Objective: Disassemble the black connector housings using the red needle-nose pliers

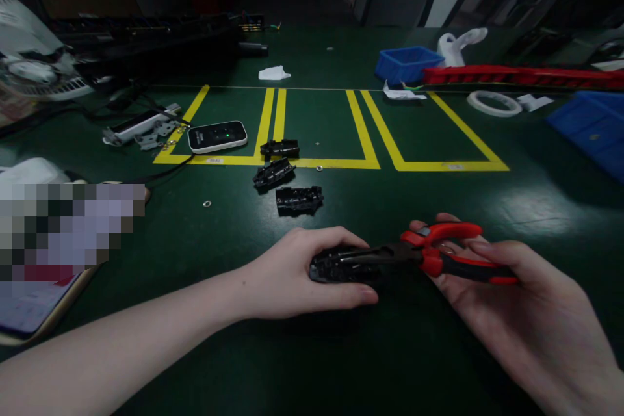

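Pliers (429,257) with red-and-black handles lie across the right hand (492,286), whose fingers curl loosely around the grips; the dark nose points left and reaches into a black plastic part (336,266). That part sits on the green surface (341,351), low and near the person, pinned under the left hand (297,273), which closes over it with the thumb along its near edge. It looks like a small, ribbed, glossy block, much of it hidden by the fingers.

Just beyond the hands, with nothing between, lie three more black parts of the same kind: one nearest (299,199), one tilted behind it (273,173), and one on the yellow tape line (279,147). That makes four in all. Two small metal washers rest on the surface, one (207,203) to the left of the parts and one (319,168) by the tape.

Further left, a black-and-white device (217,136) with a green light lies flat beside a silver metal bracket (146,130). A blurred-out patch (68,227) covers something at the left edge.

Far right, two blue bins show, one (404,65) at the back and one (592,130) at the edge, with a long red tray (521,76) and a white tape roll (494,103) between them.
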Available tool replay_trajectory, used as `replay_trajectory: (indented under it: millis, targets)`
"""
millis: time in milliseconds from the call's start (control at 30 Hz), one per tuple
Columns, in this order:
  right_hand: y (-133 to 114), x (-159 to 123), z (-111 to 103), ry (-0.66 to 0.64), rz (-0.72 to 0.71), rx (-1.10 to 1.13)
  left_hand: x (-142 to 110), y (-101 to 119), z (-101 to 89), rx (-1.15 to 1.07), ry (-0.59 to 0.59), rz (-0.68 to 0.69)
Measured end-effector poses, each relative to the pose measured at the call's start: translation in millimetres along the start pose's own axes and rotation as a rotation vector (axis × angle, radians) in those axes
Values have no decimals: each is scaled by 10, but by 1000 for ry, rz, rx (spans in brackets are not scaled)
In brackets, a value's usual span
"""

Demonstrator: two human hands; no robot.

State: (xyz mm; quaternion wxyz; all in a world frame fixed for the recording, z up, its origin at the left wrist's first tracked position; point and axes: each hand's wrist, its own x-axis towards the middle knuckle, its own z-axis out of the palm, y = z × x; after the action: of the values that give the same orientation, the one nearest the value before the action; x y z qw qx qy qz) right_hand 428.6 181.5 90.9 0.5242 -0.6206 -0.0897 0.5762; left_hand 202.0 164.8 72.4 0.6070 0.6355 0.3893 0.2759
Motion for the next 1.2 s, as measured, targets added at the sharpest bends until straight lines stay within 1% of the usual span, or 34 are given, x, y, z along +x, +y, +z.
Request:
replay_trajectory:
  millis: [200,267,433,567,667,800,867,1033,1200]
  targets:
    - [19,42,-45,-36,-1,-49,-8,-1,-5,-4,48,35]
    - [24,50,-65,-67,-27,-82,-11,9,-7,-1,72,42]
    - [23,49,-147,-199,-214,-149,-19,24,-9,4,142,31]
    - [16,38,-240,-263,-394,-146,-19,12,-5,-23,158,28]
    - [35,50,-300,-317,-467,-183,-17,-4,-5,-55,149,43]
    - [88,75,-335,-410,-484,-219,-14,-26,-2,-10,162,71]
    - [106,67,-334,-429,-481,-215,-13,-36,1,5,173,85]
    - [117,26,-328,-374,-492,-251,-16,-47,6,-7,188,76]
    - [147,41,-345,-368,-478,-236,-25,-54,9,-14,173,73]
